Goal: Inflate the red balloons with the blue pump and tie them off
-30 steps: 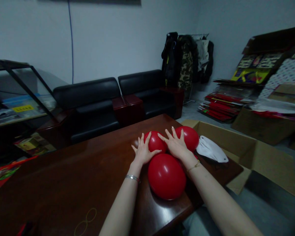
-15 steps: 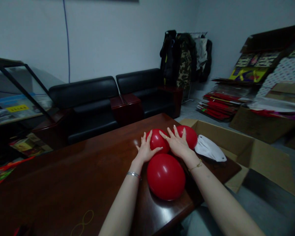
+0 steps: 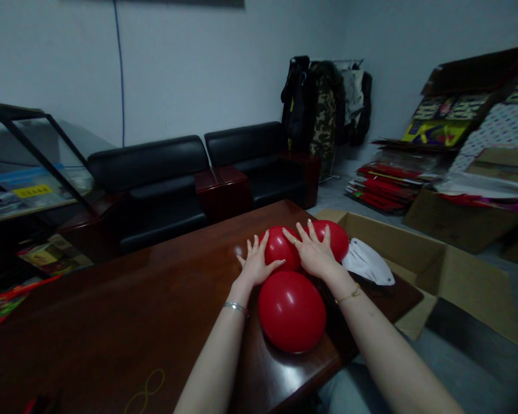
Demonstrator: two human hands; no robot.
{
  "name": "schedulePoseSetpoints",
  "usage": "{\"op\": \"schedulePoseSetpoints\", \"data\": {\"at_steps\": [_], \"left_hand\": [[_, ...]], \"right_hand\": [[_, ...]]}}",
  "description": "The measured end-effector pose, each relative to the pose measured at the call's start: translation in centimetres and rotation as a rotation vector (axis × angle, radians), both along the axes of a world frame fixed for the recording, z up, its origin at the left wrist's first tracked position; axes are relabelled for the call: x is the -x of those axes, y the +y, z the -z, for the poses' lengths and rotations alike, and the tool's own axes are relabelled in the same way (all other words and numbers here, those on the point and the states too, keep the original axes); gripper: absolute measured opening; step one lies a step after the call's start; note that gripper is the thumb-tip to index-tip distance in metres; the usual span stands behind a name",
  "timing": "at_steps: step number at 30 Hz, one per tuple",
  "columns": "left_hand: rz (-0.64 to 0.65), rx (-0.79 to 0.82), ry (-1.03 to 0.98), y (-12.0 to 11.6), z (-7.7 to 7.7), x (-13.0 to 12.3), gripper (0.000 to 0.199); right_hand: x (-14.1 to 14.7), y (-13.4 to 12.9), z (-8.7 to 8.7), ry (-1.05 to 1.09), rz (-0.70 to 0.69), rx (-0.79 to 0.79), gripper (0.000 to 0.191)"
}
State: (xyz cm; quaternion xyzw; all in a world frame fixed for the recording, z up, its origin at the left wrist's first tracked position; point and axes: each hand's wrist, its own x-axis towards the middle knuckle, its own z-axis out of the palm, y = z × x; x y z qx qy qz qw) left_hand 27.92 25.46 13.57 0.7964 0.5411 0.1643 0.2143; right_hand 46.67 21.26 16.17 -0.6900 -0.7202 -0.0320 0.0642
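Note:
Three red balloons sit together on the dark wooden table. My left hand has its fingers spread, touching the left side of the middle balloon. Across the gap between that one and the far right balloon lies my right hand, fingers apart and resting on both. The near balloon, the largest in view, is below my hands and between my forearms. Beside the right balloon is a white cloth-like piece with small dark spots at its ends. The balloons' knots are hidden.
An open cardboard box stands against the table's right end. A thin yellow-green looped band lies on the near left tabletop. Behind are black sofas, a coat rack and piled flat cardboard.
My right hand has shifted very slightly to the right, along with the middle and right balloons. The white piece has moved slightly. My left hand stays nearly in place.

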Motion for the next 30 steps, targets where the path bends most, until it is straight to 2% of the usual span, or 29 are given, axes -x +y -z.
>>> {"op": "schedulePoseSetpoints", "data": {"at_steps": [3,7,14,30], "left_hand": [[0.0,-0.018,0.016,0.0,0.1,0.1,0.098],[-0.003,-0.045,0.042,0.0,0.0,0.2,0.098],[-0.008,-0.064,0.034,-0.2,-0.2,0.4,0.093],[-0.012,-0.102,0.059,-0.1,0.1,0.6,0.085]], "right_hand": [[0.0,0.1,0.1,0.029,0.008,-0.012,0.064],[0.1,0.3,0.5,0.043,0.021,0.009,0.072],[0.2,0.3,1.1,0.064,0.026,0.021,0.073],[0.1,0.4,1.3,0.056,0.019,0.01,0.073]]}}
